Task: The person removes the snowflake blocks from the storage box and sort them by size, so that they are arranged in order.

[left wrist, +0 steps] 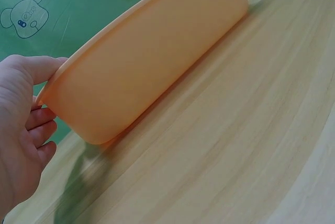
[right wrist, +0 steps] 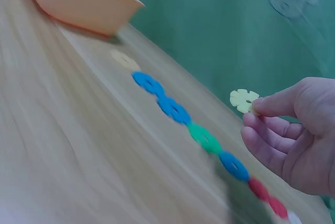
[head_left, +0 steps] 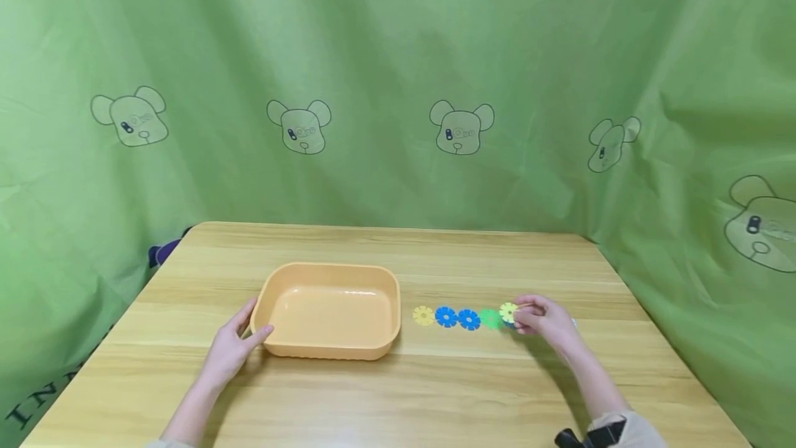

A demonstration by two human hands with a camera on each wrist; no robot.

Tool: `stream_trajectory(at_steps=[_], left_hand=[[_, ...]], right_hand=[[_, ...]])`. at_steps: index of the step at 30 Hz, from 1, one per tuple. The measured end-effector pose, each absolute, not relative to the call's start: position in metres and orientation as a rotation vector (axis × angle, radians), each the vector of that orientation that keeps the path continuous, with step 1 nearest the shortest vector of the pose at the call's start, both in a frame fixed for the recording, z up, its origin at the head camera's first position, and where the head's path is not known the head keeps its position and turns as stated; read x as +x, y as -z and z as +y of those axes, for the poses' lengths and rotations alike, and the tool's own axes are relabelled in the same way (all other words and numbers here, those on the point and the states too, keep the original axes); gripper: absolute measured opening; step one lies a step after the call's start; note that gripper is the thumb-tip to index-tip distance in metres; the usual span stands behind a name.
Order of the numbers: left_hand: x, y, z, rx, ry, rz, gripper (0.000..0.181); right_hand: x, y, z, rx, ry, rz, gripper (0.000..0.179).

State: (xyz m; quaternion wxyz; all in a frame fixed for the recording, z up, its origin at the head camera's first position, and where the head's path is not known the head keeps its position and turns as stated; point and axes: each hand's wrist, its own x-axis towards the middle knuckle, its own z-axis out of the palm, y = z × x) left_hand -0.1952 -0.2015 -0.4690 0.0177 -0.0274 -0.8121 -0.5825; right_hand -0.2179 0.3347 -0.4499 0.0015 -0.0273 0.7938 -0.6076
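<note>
My left hand point(head_left: 231, 350) grips the left end of an orange plastic basin point(head_left: 336, 350), thumb over the rim and fingers on the outer side. The basin is bare inside. In the right wrist view my right hand point(right wrist: 296, 135) pinches a pale yellow snowflake disc point(right wrist: 243, 100) between thumb and fingers, raised over the table. Below it runs a row of notched discs: a yellow disc point(head_left: 424, 315), two blue discs, a green disc point(head_left: 490, 318), another blue disc point(right wrist: 234, 166), then red discs point(right wrist: 258, 188) and a whitish disc point(right wrist: 294, 217). In the head view my right hand hides part of the row.
The wooden table point(head_left: 311, 399) carries the basin at left of centre and the disc row on its right. A green curtain point(head_left: 373, 33) with bear faces hangs behind and along both sides. A purple object point(head_left: 165, 252) shows past the table's left back corner.
</note>
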Motion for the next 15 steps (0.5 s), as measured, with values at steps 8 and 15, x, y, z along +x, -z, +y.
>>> stream_trajectory(at_steps=[8, 15], left_hand=[[-0.194, 0.469, -0.201, -0.081, 1.813, -2.523, 0.075], [-0.195, 0.468, -0.201, -0.079, 1.818, -2.526, 0.076]], right_hand=[[-0.206, 0.457, 0.387, 0.143, 1.902, 2.579, 0.049], [-0.202, 0.462, 0.422, 0.306, 2.005, 2.556, 0.031]])
